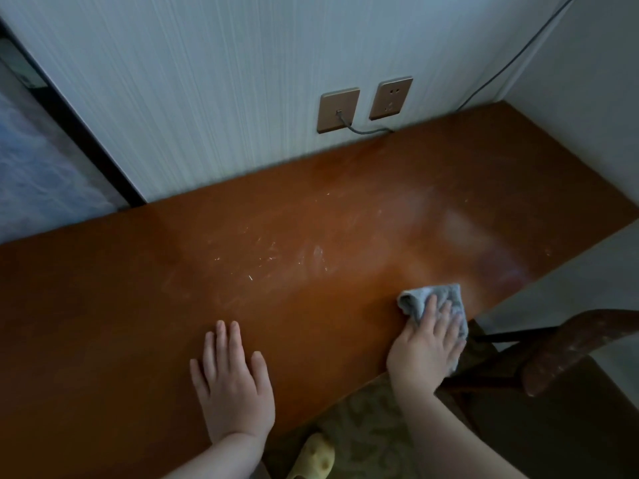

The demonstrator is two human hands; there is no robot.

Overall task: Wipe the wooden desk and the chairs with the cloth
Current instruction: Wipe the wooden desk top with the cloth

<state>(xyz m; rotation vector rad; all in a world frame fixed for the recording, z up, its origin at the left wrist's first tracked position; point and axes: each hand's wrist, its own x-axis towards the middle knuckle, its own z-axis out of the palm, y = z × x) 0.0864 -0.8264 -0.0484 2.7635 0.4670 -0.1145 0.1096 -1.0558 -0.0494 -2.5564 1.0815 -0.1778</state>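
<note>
Nearest, at the bottom edge, a yellow slipper (313,456) on patterned carpet (366,430), under the front edge of the desk (114,305). Just above, left hand (231,378) flat on the wood, fingers straight and slightly spread, holding nothing. To its right, right hand (427,344) pressing flat on a grey cloth (432,299), fingers straight on top, thumb at the cloth's left side; cloth bunched at the desk's front edge, partly hanging over. Right of that, dark wooden chair (567,344), curved back rail close beside the desk. Further in, pale scratches and smears (311,254) mid-desk. Farthest, striped wall (207,81) with two brown sockets (339,110), a grey cable (359,130) plugged into the left one
</note>
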